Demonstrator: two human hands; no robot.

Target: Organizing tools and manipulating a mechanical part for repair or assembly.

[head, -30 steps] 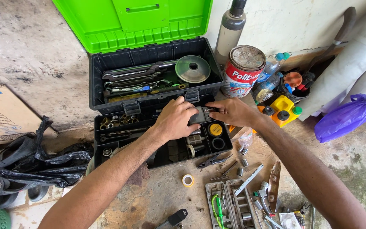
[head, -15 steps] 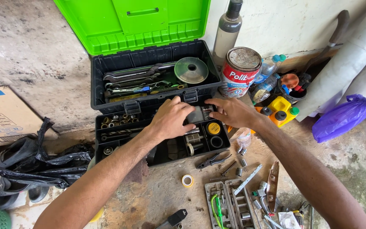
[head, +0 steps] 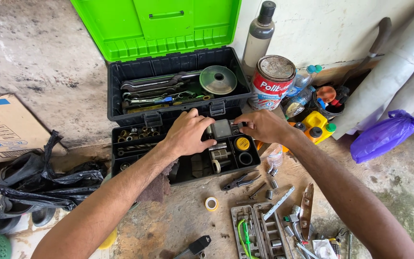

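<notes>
Reaching over the black tray (head: 188, 168) on the floor, both hands meet at a small grey box (head: 223, 128) on the tray's back edge. Left hand (head: 188, 134) rests curled at its left side, fingertips touching; right hand (head: 259, 125) pinches its right end. Box lies between them, long axis roughly left-right, flat face up. Right hand has the firmer hold.

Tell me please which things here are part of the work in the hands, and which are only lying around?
In use:
left hand
right hand
small grey box held between both hands
black tray under them

Lying about:
paint tin
spray can
pliers
tape roll
purple bag
cardboard box
</notes>
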